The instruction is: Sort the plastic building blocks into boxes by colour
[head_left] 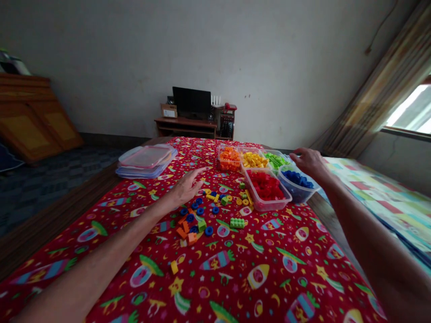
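Observation:
My left hand [185, 187] lies flat and open on the red patterned tablecloth [269, 269], fingers stretched toward a scatter of loose blue, orange, yellow and green bricks [198, 220]. My right hand [308, 162] hovers with spread fingers over the round tub of blue bricks [298, 185], touching or just above its far rim. Next to that tub stands a clear box of red bricks [267, 189]. Behind them sit boxes of orange bricks [229, 158], yellow bricks [253, 160] and green bricks [276, 159].
A stack of clear plastic lids [146, 160] lies at the table's far left. A single green brick [237, 222] and a yellow brick [174, 267] lie apart from the pile. A desk with a monitor [191, 104] stands at the wall; a patterned mattress [387, 202] lies at the right.

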A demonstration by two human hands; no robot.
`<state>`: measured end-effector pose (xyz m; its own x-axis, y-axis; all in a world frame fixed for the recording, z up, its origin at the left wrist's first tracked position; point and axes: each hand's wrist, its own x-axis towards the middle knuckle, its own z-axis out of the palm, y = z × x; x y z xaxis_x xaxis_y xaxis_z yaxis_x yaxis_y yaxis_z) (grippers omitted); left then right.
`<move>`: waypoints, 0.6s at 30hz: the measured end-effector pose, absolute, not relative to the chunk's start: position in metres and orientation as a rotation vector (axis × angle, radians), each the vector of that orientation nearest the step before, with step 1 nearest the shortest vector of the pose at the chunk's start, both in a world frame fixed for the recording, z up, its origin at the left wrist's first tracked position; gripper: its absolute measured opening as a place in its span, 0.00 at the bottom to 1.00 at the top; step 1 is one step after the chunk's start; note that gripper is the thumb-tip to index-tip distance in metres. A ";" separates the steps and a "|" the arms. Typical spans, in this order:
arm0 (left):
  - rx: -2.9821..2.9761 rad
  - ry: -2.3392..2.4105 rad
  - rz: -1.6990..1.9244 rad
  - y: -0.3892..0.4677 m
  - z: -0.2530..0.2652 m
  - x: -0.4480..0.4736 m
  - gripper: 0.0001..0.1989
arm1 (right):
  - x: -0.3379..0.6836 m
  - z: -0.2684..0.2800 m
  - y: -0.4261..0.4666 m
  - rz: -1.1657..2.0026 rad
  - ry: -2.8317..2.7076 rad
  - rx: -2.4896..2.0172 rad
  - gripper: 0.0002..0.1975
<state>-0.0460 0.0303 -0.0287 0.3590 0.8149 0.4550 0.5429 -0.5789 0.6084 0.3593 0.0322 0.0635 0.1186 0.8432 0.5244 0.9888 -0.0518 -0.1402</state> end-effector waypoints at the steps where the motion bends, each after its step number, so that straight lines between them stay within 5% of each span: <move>1: 2.285 1.197 1.046 0.029 -0.027 -0.046 0.27 | 0.349 0.065 0.027 -0.367 -1.781 -1.878 0.19; 11: 2.769 0.780 0.282 -0.083 -0.019 -0.070 0.30 | 0.243 0.012 -0.059 0.086 -2.442 -1.167 0.13; 18: 2.922 0.663 0.094 -0.115 -0.039 -0.078 0.31 | 0.220 -0.034 -0.084 0.040 -2.590 -1.068 0.17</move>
